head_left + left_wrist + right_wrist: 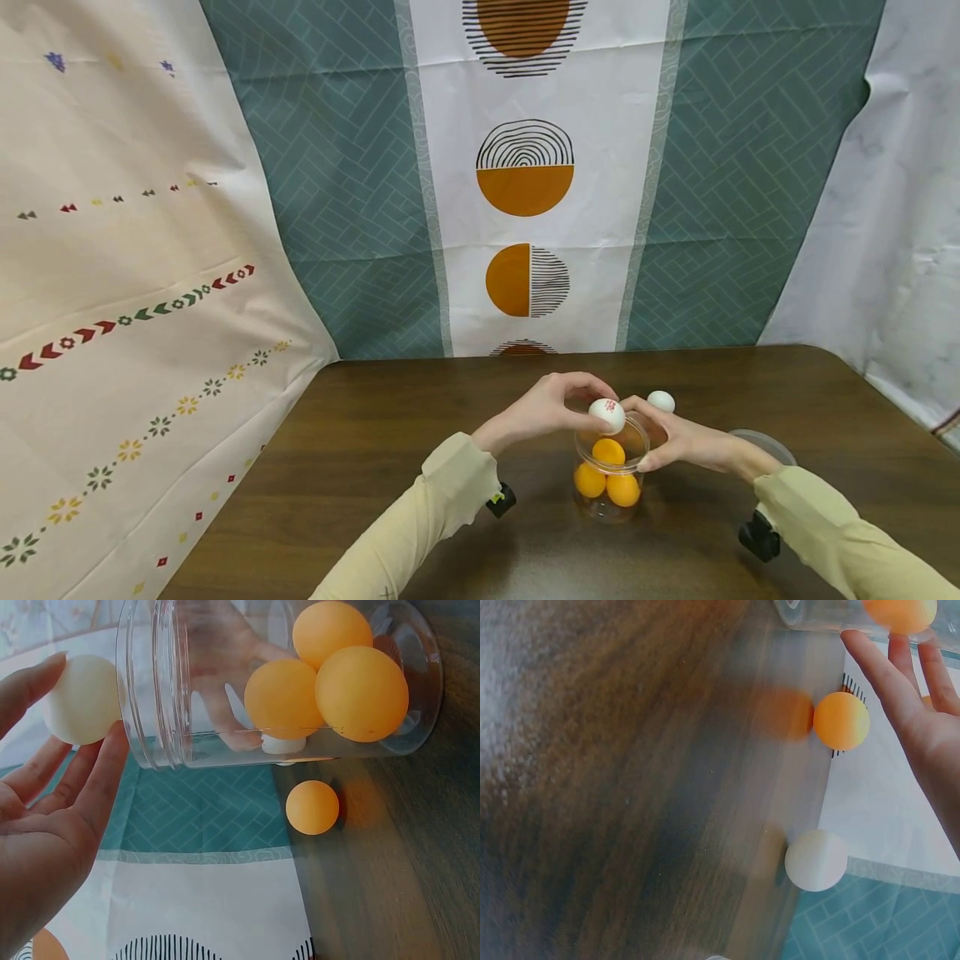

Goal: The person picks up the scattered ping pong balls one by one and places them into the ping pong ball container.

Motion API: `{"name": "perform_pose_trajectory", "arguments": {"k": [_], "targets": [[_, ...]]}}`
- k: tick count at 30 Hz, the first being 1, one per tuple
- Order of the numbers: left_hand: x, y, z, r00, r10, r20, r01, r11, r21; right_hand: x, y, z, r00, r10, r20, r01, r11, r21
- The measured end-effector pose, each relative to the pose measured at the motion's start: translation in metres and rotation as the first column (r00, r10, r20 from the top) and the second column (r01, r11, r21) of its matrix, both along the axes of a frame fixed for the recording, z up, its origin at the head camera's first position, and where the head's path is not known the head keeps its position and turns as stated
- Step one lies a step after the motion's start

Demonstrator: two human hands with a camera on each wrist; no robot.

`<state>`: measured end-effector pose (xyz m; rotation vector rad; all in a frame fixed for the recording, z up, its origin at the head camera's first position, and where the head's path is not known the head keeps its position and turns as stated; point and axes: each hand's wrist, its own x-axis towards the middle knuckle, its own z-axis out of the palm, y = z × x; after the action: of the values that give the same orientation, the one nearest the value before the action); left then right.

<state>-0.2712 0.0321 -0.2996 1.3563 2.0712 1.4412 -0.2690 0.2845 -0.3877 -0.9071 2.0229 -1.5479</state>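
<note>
Above the mouth of a clear jar on the dark tabletop, the left hand arched in from the left and pinched a white ball in its fingertips. Opposite it, the right hand reached in from the right, its fingers lying fairly straight against the jar's far wall and steadying it. Three orange balls sat inside the jar. Another white ball lay on the tabletop just behind the right hand, and one more orange ball lay beyond the jar.
</note>
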Motion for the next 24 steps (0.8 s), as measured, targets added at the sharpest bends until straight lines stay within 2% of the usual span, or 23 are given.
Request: {"name": "perform_pose_trajectory", "arguments": {"k": [9,18,19,24], "targets": [[-0.017,0.005,-0.022,0.999,-0.038,0.011,0.038,0.999,-0.027,0.001,-0.002,0.001,1.0,-0.002,0.016,0.002,1.0,-0.004],[-0.019,0.004,-0.021,0.999,-0.049,-0.02,0.048,0.998,-0.048,0.001,-0.003,0.0,0.999,0.038,0.022,-0.037,0.997,-0.06],[-0.016,0.004,-0.017,0.999,-0.048,-0.021,0.047,0.998,-0.048,0.001,-0.003,0.0,0.999,0.034,0.021,-0.033,0.998,-0.058],[-0.017,0.003,-0.018,0.999,-0.046,-0.011,0.045,0.998,-0.033,0.001,-0.002,-0.001,1.0,0.025,0.01,-0.025,0.998,-0.05]]}}
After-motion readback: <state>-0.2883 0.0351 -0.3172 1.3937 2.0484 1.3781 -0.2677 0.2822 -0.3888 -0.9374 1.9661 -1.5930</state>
